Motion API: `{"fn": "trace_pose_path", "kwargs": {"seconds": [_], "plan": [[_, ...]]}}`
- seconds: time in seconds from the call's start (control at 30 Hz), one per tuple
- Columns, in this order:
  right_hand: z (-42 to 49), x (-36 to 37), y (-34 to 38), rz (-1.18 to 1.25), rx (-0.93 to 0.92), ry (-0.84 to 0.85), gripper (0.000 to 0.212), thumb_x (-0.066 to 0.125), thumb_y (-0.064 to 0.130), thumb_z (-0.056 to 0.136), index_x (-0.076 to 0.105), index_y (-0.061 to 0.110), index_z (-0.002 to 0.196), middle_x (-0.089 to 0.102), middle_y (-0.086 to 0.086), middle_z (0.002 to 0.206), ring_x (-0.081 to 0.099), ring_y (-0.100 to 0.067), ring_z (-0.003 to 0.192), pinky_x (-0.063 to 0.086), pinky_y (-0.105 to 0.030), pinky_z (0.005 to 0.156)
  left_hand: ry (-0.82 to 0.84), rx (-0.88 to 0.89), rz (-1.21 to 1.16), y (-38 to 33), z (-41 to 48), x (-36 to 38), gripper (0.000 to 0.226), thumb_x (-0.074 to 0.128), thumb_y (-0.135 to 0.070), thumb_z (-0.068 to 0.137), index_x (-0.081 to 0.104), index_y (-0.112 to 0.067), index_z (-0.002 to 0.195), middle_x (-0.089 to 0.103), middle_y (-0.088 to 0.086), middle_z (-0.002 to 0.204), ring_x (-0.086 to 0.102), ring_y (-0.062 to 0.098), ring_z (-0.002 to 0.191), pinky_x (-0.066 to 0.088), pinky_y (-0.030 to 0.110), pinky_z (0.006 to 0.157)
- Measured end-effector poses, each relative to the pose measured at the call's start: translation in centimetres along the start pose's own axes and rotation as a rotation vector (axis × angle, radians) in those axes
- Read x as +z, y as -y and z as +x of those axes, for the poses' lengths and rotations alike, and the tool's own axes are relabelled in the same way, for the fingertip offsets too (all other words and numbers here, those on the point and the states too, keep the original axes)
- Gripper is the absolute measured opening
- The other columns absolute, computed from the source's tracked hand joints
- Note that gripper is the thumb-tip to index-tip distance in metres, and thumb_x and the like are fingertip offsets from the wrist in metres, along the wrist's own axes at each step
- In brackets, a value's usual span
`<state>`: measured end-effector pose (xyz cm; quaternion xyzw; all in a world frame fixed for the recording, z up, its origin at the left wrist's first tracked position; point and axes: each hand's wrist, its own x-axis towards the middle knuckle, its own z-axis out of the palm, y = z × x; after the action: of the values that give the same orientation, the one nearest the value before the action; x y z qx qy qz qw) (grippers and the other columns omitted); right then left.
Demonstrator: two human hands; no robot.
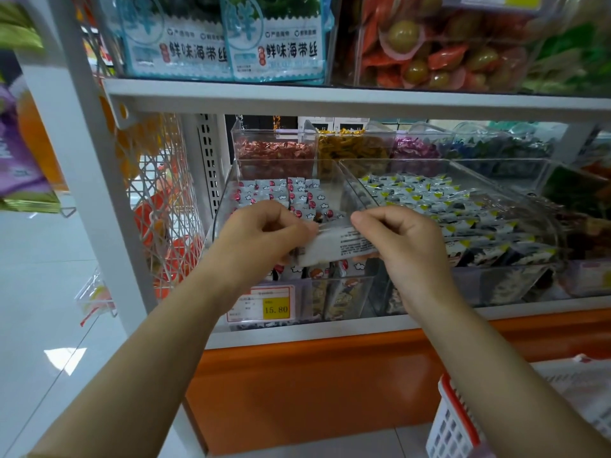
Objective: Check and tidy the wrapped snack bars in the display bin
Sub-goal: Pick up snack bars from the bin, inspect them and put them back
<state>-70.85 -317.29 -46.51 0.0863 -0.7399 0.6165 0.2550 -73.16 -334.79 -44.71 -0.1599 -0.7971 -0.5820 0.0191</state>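
White-wrapped snack bar (334, 247) held up for checking over the clear display bin (221, 209).
Left hand (264, 236) pinches its 9 o'clock end, right hand (403, 239) the 3 o'clock end. Back bars (274, 193) at 12 o'clock look neat and front bars (330, 276) look jumbled, so tidying seems part done.

You can read 鲜味海带丝 on both blue-and-white packs (178, 44) up top and 15.80 on the yellow price tag (276, 309); the snack bar (340, 247) print stays too small

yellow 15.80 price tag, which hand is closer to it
Left. The left hand is directly above the price tag, pinching one end of a wrapped snack bar; the right hand pinches the other end, above and right of the tag.
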Motion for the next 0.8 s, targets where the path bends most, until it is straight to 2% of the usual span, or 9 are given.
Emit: {"fn": "trace_pose_path", "kwargs": {"seconds": [0.1, 0.27, 0.33, 0.4, 0.47, 0.5, 0.57, 0.7, 0.8], "plan": [[0.1, -0.1, 0.2, -0.003, 0.006, 0.027, 0.028, 0.064, 0.012, 0.086, 0.071, 0.028, 0.064, 0.068, 0.009, 0.063, 0.064, -0.003, 0.06, 0.053, -0.019, 0.052, 0.011, 0.032, 0.078, 0.0, 0.1, -0.7, 0.029, 0.066, -0.035, 0.079, 0.068, -0.007, 0.072, 0.068, 0.013, 0.075, 0.057, 0.016, 0.057, 0.048, 0.02, 0.051], [0.1, -0.1, 0.1, 0.043, 0.065, 0.074, 0.022, 0.064, 0.013, 0.085, 0.074, 0.022, 0.068, 0.07, 0.001, 0.068, 0.067, -0.015, 0.067, 0.058, -0.032, 0.058, 0.014, 0.107, 0.191, 0.2, 0.2, -1.6, 0.029, 0.064, -0.034, 0.08, 0.068, -0.009, 0.065, 0.063, 0.011, 0.064, 0.057, 0.023, 0.056, 0.051, 0.015, 0.05], [0.0, 0.1, 0.0, 0.094, 0.103, 0.079, 0.022, 0.064, 0.011, 0.085, 0.074, 0.02, 0.068, 0.071, -0.001, 0.068, 0.067, -0.016, 0.065, 0.059, -0.033, 0.056, -0.007, 0.108, 0.189, 0.2, 0.3, -1.7, 0.029, 0.063, -0.033, 0.08, 0.067, -0.009, 0.065, 0.063, 0.007, 0.061, 0.057, 0.015, 0.051, 0.048, 0.011, 0.049], [0.0, 0.3, 0.0, 0.125, 0.117, 0.057, 0.024, 0.064, 0.01, 0.085, 0.073, 0.02, 0.066, 0.071, -0.002, 0.068, 0.068, -0.017, 0.064, 0.058, -0.03, 0.053, 0.008, 0.086, 0.161, 0.1, 0.3, -1.7, 0.032, 0.06, -0.038, 0.081, 0.064, -0.01, 0.065, 0.062, -0.001, 0.058, 0.058, 0.004, 0.05, 0.05, 0.013, 0.054], [0.1, 0.3, -0.1, 0.138, 0.121, 0.02, 0.026, 0.064, 0.01, 0.086, 0.073, 0.021, 0.065, 0.071, -0.002, 0.069, 0.069, -0.019, 0.066, 0.056, -0.026, 0.052, 0.085, 0.035, 0.124, 0.0, 0.3, -1.6, 0.033, 0.059, -0.049, 0.071, 0.065, -0.017, 0.073, 0.068, -0.004, 0.071, 0.065, 0.008, 0.063, 0.056, 0.022, 0.064], [0.1, 0.2, -0.2, 0.15, 0.135, 0.014, 0.026, 0.064, 0.01, 0.086, 0.073, 0.021, 0.064, 0.071, -0.002, 0.069, 0.069, -0.021, 0.067, 0.056, -0.026, 0.053, 0.116, 0.024, 0.119, 0.0, 0.3, -1.5, 0.031, 0.062, -0.049, 0.067, 0.066, -0.02, 0.078, 0.069, -0.002, 0.077, 0.066, 0.009, 0.067, 0.057, 0.021, 0.065], [0.3, 0.0, -0.2, 0.196, 0.199, 0.038, 0.024, 0.064, 0.01, 0.086, 0.074, 0.016, 0.065, 0.072, -0.003, 0.069, 0.07, -0.022, 0.069, 0.057, -0.028, 0.054, 0.129, 0.035, 0.132, 0.1, 0.3, -1.5, 0.018, 0.068, -0.036, 0.073, 0.065, -0.022, 0.085, 0.069, 0.0, 0.081, 0.065, 0.008, 0.066, 0.054, 0.018, 0.059], [0.8, -0.6, -0.1, 0.272, 0.337, 0.112, 0.019, 0.063, 0.01, 0.086, 0.07, 0.002, 0.07, 0.072, -0.012, 0.072, 0.071, -0.025, 0.069, 0.057, -0.029, 0.052, 0.091, 0.033, 0.155, 0.3, 0.3, -1.5, 0.009, 0.065, -0.024, 0.083, 0.066, -0.023, 0.092, 0.07, 0.004, 0.083, 0.065, 0.028, 0.08, 0.055, 0.041, 0.073], [1.2, -1.0, -0.1, 0.298, 0.379, 0.133, 0.02, 0.062, 0.012, 0.087, 0.068, -0.001, 0.072, 0.072, -0.011, 0.07, 0.07, -0.025, 0.066, 0.057, -0.03, 0.05, 0.082, 0.047, 0.17, 0.5, 0.4, -1.2, 0.007, 0.062, -0.024, 0.086, 0.066, -0.026, 0.092, 0.069, 0.002, 0.085, 0.066, 0.017, 0.077, 0.055, 0.031, 0.067]]}}
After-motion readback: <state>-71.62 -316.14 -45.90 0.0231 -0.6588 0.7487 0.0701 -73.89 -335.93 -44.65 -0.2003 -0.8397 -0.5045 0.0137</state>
